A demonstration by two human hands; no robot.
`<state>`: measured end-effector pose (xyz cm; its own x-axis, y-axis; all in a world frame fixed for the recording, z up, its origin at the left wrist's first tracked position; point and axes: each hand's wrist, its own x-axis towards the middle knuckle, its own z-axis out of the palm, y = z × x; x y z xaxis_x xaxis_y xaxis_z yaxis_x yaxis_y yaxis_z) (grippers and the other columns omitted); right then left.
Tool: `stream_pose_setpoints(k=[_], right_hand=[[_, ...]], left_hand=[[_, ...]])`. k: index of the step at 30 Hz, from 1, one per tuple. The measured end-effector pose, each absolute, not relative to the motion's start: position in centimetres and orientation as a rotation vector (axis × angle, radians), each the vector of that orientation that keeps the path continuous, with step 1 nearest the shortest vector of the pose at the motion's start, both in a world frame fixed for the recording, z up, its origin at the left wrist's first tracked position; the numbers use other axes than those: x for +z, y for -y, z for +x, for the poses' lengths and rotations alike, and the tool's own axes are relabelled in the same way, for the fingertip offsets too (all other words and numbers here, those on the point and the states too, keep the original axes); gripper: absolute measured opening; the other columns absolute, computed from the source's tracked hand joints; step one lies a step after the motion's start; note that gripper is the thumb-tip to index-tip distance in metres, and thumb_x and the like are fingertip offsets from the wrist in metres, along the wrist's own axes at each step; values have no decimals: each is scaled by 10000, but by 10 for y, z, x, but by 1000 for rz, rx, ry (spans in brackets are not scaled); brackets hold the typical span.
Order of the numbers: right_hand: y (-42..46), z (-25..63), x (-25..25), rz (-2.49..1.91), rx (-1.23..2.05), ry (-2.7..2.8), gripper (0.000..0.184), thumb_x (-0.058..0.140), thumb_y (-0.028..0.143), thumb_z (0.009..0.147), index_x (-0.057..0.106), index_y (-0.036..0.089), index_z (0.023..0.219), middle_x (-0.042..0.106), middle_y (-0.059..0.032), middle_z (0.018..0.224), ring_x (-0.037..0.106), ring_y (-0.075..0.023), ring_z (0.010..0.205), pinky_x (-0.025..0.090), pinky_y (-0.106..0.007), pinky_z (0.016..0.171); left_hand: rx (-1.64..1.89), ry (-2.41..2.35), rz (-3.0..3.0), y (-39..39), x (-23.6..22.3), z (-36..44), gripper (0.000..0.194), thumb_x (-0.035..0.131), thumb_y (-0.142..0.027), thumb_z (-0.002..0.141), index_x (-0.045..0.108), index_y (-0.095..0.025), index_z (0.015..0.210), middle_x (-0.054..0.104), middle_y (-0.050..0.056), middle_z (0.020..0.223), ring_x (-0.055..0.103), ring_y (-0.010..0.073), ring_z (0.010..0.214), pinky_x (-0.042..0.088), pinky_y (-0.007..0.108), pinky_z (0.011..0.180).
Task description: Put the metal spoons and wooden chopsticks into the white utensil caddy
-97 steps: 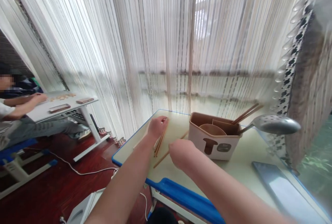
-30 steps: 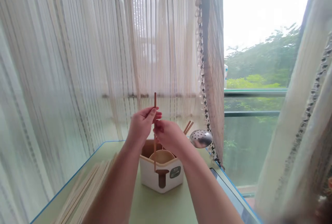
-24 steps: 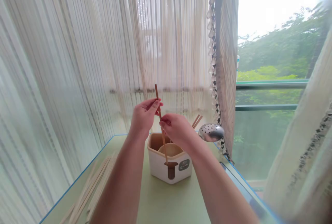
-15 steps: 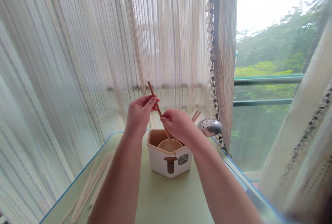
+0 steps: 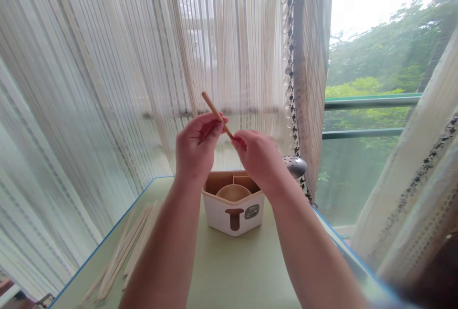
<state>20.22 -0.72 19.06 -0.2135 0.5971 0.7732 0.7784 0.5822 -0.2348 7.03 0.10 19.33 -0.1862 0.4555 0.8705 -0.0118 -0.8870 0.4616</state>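
Observation:
A brown wooden chopstick (image 5: 211,105) slants above the holder, its upper end leaning left and away. My left hand (image 5: 196,144) pinches it near the middle between thumb and fingers. Lower down, my right hand (image 5: 263,159) is closed on the chopstick's other part, and the lower end is hidden by that hand. Under both hands stands a white and tan utensil holder (image 5: 218,216) with a divider and a round tan cup (image 5: 234,192) inside. Behind my right hand, the head of a metal slotted spoon (image 5: 296,166) shows at the holder's right.
Several pale wooden chopsticks (image 5: 123,256) lie loosely on the left of the light green table (image 5: 229,271), partly behind my left forearm. Striped curtains (image 5: 107,61) hang along the back and left. A window with a green railing (image 5: 368,104) is at the right.
Both hands have risen with the chopstick, bringing its lower part up from the holder's front. My right hand has shifted slightly right. The view has tilted a little.

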Motion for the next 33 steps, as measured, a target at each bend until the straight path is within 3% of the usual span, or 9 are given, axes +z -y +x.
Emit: stream_pose_setpoints(k=[10, 33], right_hand=[[-7, 202, 187, -1309, -165, 1977, 177, 506, 211, 815, 641, 176, 706, 597, -18, 619, 456, -119, 569, 266, -242, 536], [13, 200, 192, -1197, -195, 1966, 216, 468, 229, 836, 642, 176, 720, 595, -15, 628, 431, -112, 555, 257, -246, 536]], left_hand=[[2041, -619, 1869, -20, 180, 78, 159, 612, -267, 785, 654, -190, 918, 687, 31, 837, 648, 142, 822, 532, 305, 781], [2201, -703, 1796, 6, 188, 87, 195, 602, -301, 795, 666, -209, 954, 694, 33, 887, 645, 156, 866, 517, 304, 804]])
